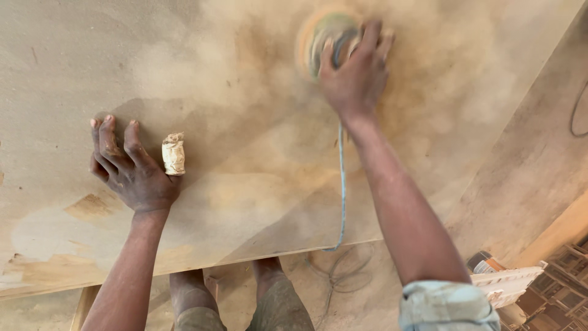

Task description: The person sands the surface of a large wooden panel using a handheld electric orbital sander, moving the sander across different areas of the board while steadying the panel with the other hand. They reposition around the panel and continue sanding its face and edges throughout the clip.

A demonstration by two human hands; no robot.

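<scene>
sander (327, 37) blurred, half hidden under right hand (355, 76), far on the surface (245, 184) | right hand wrapped around sander | left hand (131, 168) spread flat on surface, bandaged thumb (173, 154) | cord (342, 184) trails off edge

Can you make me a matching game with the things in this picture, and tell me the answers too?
Things:
1. left hand
2. right hand
3. blue cord
4. bandaged thumb

Descriptions:
A. runs down alongside the right arm and over the board's edge
B. wrapped in whitish cloth
C. presses flat on the wooden board
D. grips the blurred round sander

Pairs: 1-C, 2-D, 3-A, 4-B
</scene>
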